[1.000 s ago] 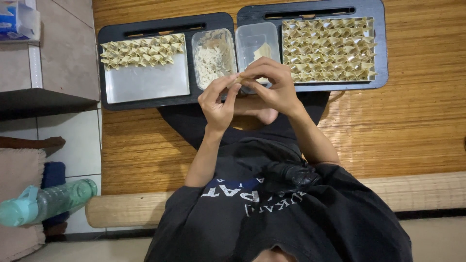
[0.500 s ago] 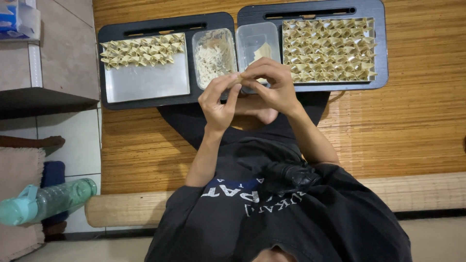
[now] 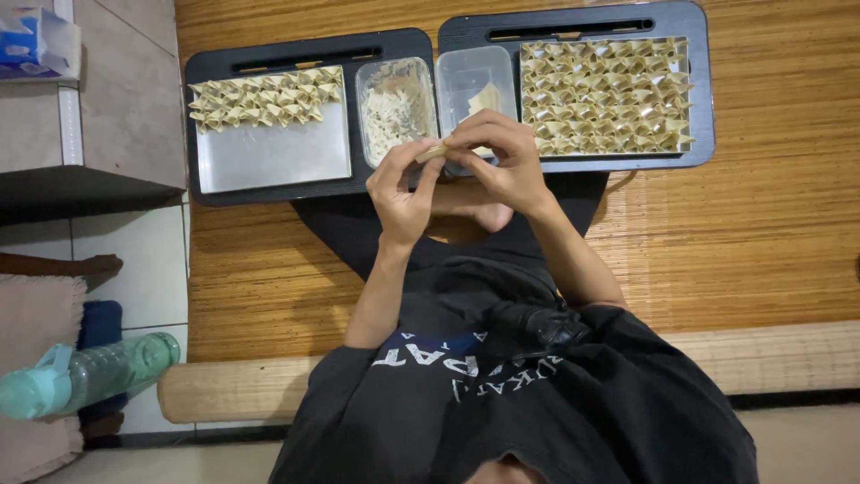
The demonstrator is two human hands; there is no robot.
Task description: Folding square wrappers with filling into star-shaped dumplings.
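Pale dumpling wrapper (image 3: 433,151), two hands (image 3: 452,170), two trays (image 3: 215,193)

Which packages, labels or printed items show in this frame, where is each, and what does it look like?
Blue-and-white box: top left corner, on a shelf, rectangular.
Water bottle: bottom left, lying on its side, clear with a teal cap.
Shirt print: on the person's black shirt, white letters over a blue patch.
Two clear plastic tubs: between the dark trays, rectangular, unlabelled.
No screens or signs.
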